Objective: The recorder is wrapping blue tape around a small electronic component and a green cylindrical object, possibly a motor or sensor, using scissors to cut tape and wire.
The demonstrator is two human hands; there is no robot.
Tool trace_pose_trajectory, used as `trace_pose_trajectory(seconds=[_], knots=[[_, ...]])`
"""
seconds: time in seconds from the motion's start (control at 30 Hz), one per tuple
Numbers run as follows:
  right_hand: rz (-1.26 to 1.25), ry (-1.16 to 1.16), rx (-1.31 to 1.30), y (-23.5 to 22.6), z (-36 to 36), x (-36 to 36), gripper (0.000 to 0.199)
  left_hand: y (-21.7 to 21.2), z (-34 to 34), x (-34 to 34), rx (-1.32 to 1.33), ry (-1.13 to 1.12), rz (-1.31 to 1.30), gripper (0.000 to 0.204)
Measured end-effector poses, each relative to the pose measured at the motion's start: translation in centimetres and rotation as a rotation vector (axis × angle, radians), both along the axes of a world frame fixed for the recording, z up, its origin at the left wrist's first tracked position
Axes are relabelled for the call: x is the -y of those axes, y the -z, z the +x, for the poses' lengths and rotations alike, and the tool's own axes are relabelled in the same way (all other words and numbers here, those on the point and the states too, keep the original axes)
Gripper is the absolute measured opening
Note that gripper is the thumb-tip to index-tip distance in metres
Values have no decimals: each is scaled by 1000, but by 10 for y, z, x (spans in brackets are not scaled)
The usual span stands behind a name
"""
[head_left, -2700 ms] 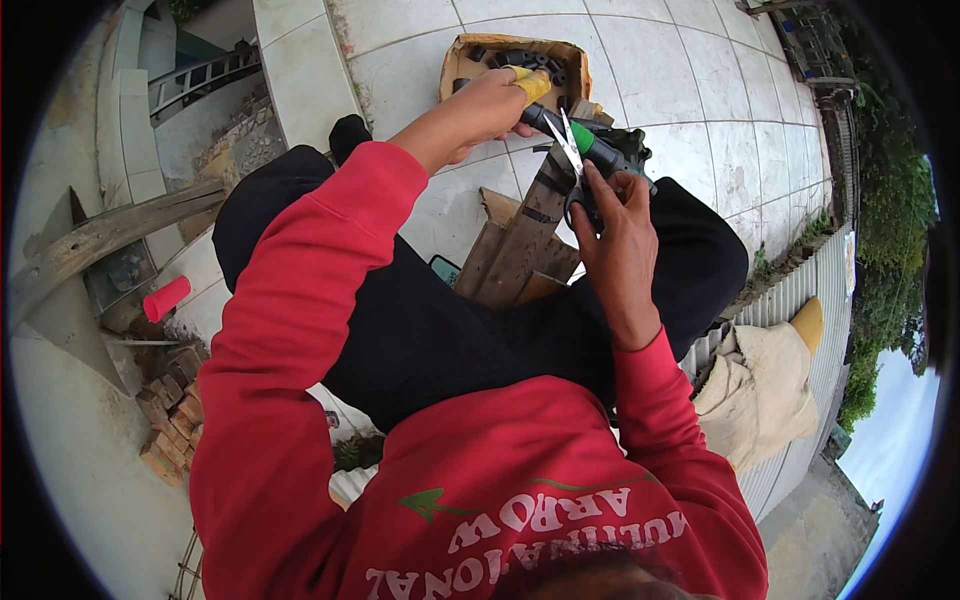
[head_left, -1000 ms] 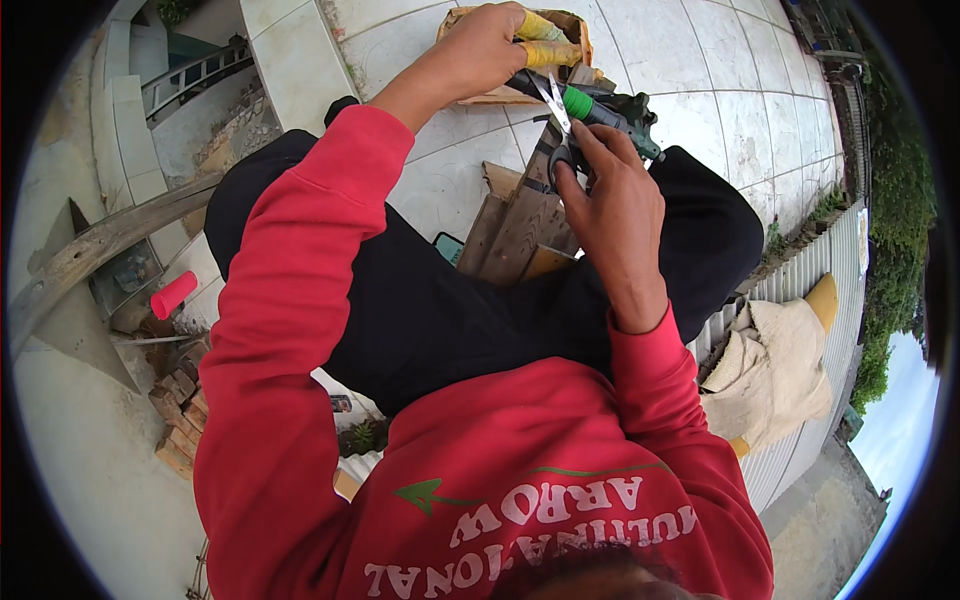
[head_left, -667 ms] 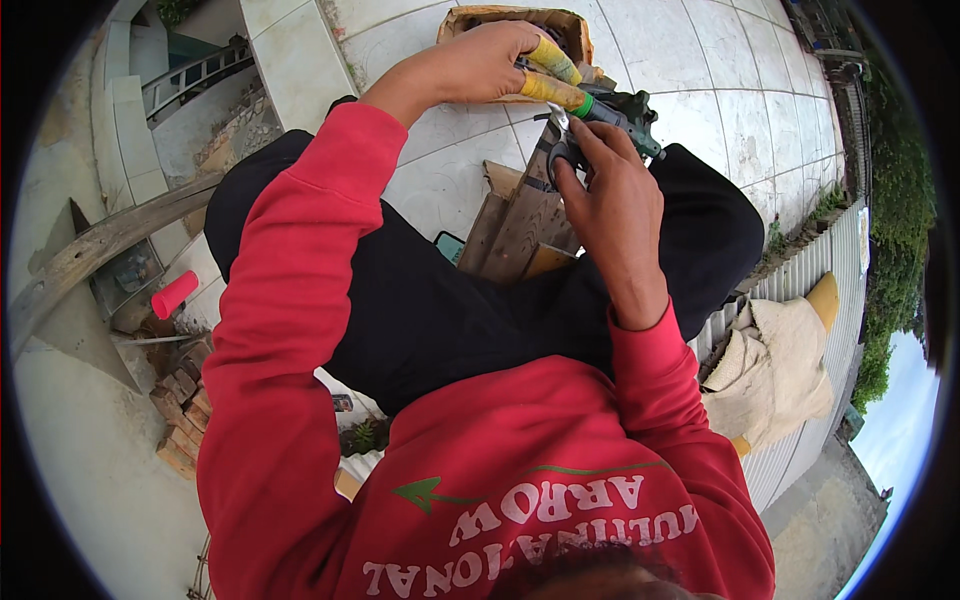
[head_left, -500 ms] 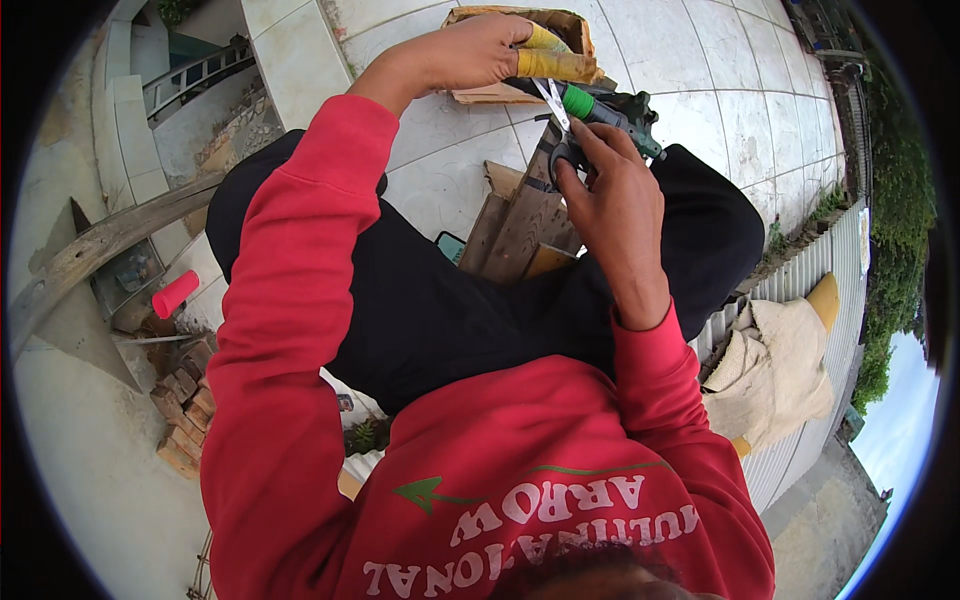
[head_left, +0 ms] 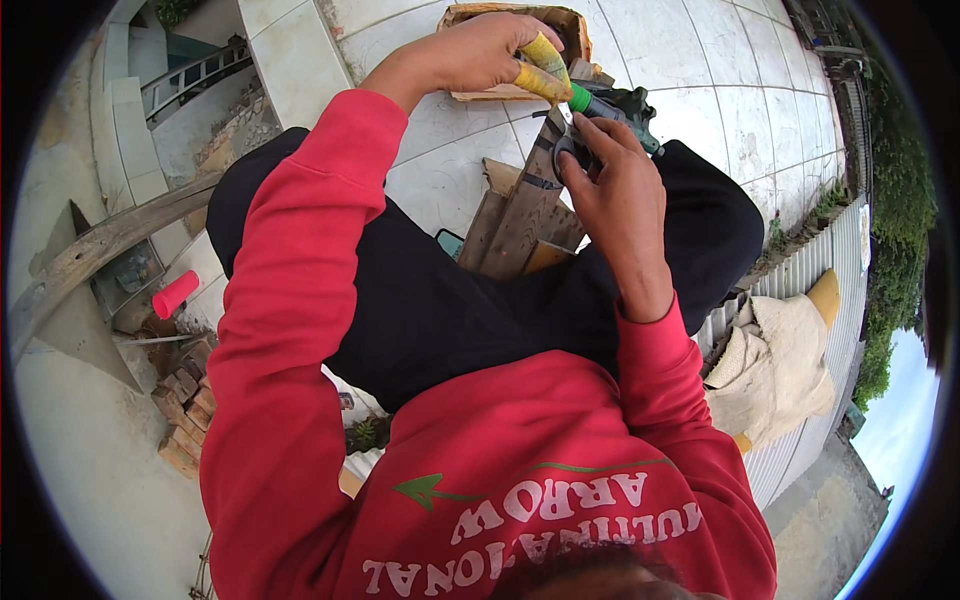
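My left hand (head_left: 480, 50) is closed around a screwdriver (head_left: 545, 78) with a yellow handle and a green collar. Its tip points down-right at a dark green tool (head_left: 625, 105). My right hand (head_left: 615, 190) grips that tool's dark part against the top end of some brown wooden boards (head_left: 520, 220), which stand between my knees. Both hands meet just in front of an open cardboard box (head_left: 575, 30) on the pale tiled floor. What the screwdriver tip touches is hidden by my fingers.
I wear a red sweatshirt and black trousers. A wooden beam (head_left: 100, 250), a red cylinder (head_left: 175, 293) and stacked bricks (head_left: 185, 420) lie at the left. A beige sack (head_left: 780, 360) sits on a corrugated sheet at the right. A small teal object (head_left: 450, 243) lies by the boards.
The shiny metal jaws seen at the tool before are now covered by my right hand. My left hand has brought the screwdriver back from over the box to the tool.
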State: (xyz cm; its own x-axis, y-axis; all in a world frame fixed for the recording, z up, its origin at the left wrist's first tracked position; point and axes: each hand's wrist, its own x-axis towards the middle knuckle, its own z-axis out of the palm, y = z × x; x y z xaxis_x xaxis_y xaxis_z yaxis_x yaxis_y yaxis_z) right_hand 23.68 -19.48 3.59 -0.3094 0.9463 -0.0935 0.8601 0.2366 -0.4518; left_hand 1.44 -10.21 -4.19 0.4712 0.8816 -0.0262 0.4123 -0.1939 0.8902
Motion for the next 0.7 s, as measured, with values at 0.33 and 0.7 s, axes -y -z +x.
trace_pose_trajectory(seconds=[0.33,0.7], knots=[[-17,13,-7,-5,5,-1,41,-13,6,-4,406,-112,-264,24],[41,-41,65,-3,3,-2,40,-51,3,0,476,62,-254,20]])
